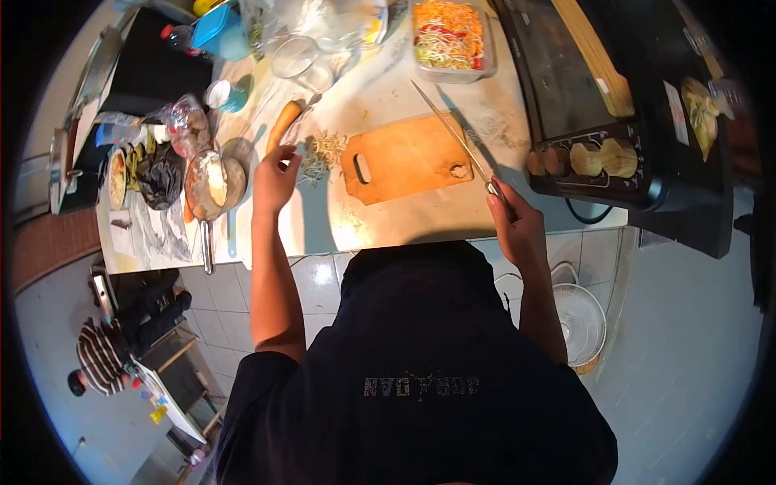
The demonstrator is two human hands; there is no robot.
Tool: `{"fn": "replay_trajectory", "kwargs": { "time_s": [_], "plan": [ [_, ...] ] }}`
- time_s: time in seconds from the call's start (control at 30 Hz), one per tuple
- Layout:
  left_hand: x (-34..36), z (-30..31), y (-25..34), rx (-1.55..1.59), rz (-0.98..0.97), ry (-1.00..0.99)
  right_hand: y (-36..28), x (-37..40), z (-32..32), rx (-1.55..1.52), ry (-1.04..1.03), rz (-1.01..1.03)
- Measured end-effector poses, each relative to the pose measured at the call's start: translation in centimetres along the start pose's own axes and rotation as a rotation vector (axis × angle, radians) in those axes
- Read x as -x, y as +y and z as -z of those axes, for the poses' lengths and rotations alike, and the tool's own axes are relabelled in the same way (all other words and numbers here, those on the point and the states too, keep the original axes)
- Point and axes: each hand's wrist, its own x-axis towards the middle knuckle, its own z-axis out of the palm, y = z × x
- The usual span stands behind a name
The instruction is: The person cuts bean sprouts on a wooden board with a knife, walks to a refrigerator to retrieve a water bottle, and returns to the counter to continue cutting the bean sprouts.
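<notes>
My right hand is closed around the handle of a long knife. Its blade points away from me and slants across the right part of an orange-brown cutting board. A small pale piece lies at the board's right corner. My left hand hovers left of the board, its fingers loosely curled and the thumb apart from them. Just beyond those fingers lies a whole carrot. Beside the hand, a loose heap of pale, stringy scraps spreads toward the board's left edge.
A clear container of shredded carrot and sprouts stands behind the board. To the right is a black oven with wooden knobs. A pan, bags and a cup crowd the left. Another person is at far left.
</notes>
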Motion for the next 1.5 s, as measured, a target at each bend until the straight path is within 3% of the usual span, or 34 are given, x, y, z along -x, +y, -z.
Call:
{"fn": "replay_trajectory", "kwargs": {
  "time_s": [0.23, 0.4, 0.6, 0.8, 0.93, 1.2, 1.27, 1.33, 1.5],
  "plan": [
    [2.5, -0.9, -5.1, -0.124, -0.021, -0.087, -1.8, 0.2, -3.3, 0.039, -0.029, 0.065],
    [3.9, -0.6, -4.2, -0.085, -0.076, -0.106, -1.5, 1.8, -6.3, -0.025, 0.049, 0.071],
    [4.4, -1.7, -3.9, -0.108, -0.126, -0.016, -2.8, 2.9, -6.9, -0.021, -0.019, -0.072],
    [5.1, -0.2, -0.5, -0.019, -0.099, 0.086, -2.0, 2.4, -5.0, 0.009, 0.0, 0.032],
    [5.0, 0.0, -0.7, -0.293, -0.281, 0.257, 0.0, 1.4, -4.1, -0.028, 0.037, 0.114],
    [4.0, -3.0, 1.9, 0.126, -0.048, 0.133, 2.3, 0.3, -3.1, -0.014, 0.019, 0.001],
    [3.3, -5.4, 3.0, 0.17, -0.107, 0.084, 2.3, 0.3, -2.9, 0.004, 0.003, -0.026],
    [2.8, -7.4, 5.5, 0.207, 0.017, -0.012, 2.0, 0.3, -2.7, 0.02, -0.013, -0.055],
    [2.0, -11.8, 8.7, 0.143, -0.042, -0.006, 1.9, 0.0, -2.1, 0.078, -0.119, -0.091]
  ]
}}
